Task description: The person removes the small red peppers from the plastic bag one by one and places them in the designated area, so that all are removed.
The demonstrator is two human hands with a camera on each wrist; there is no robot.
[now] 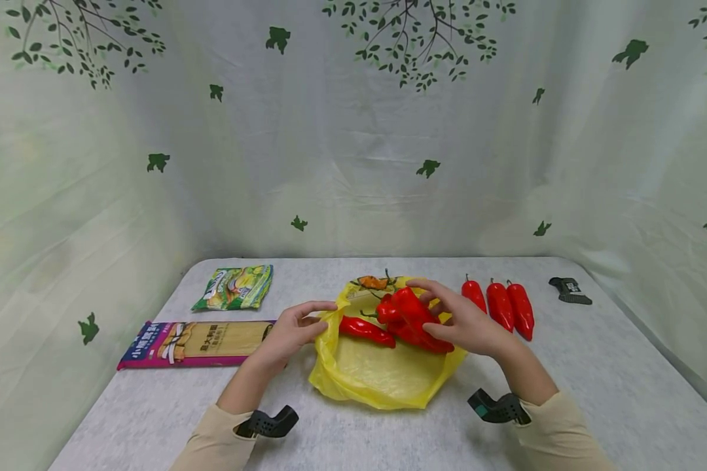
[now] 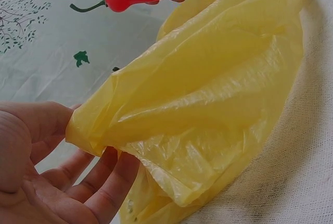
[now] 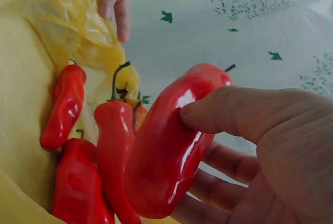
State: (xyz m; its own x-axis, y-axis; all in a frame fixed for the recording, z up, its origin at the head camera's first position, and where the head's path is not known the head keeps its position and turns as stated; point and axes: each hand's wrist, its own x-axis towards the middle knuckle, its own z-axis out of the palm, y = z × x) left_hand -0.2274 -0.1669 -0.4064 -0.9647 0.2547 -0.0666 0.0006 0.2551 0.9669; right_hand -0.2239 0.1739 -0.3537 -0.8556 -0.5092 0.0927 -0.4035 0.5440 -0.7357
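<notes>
A yellow plastic bag (image 1: 383, 383) lies with its mouth spread wide on the table. At its left rim my left hand (image 1: 291, 332) pinches the thin edge between thumb and fingers, seen close in the left wrist view. My right hand (image 1: 471, 324) grips a red pepper (image 3: 174, 146), thumb on one side and fingers behind, and holds it over the bag's right part. Several red peppers lie inside, among them one at the left (image 1: 366, 331) and another (image 3: 78, 187) lower in the right wrist view. Something orange (image 1: 374, 282) shows at the far rim.
Three red peppers (image 1: 499, 306) lie side by side right of the bag, with a small black object (image 1: 570, 291) beyond. A long noodle packet (image 1: 212, 343) and a green snack packet (image 1: 235, 288) lie on the left. A leaf-printed curtain (image 1: 353, 163) surrounds the table (image 1: 601, 379).
</notes>
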